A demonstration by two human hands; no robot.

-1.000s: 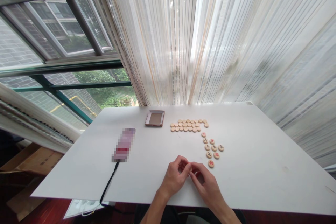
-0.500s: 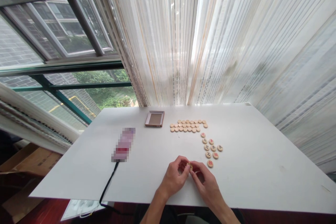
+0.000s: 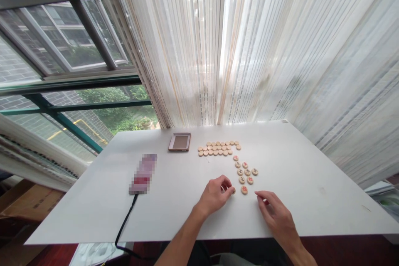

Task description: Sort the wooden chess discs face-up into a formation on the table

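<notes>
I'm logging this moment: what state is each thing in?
Left hand: pinching a small round wooden piece.
Right hand: loosely curled, no piece visible.
Round wooden pieces with characters: face up.
Plain round wooden pieces: blank side up, in rows.
Shallow square brown-and-white box: open.
Striped white sheer curtain: hanging down.
Black cord: bent, not coiled.

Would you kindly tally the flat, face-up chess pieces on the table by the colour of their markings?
Red pieces: 4
Black pieces: 5
Total: 9, leaving out the piece in the left hand.
</notes>
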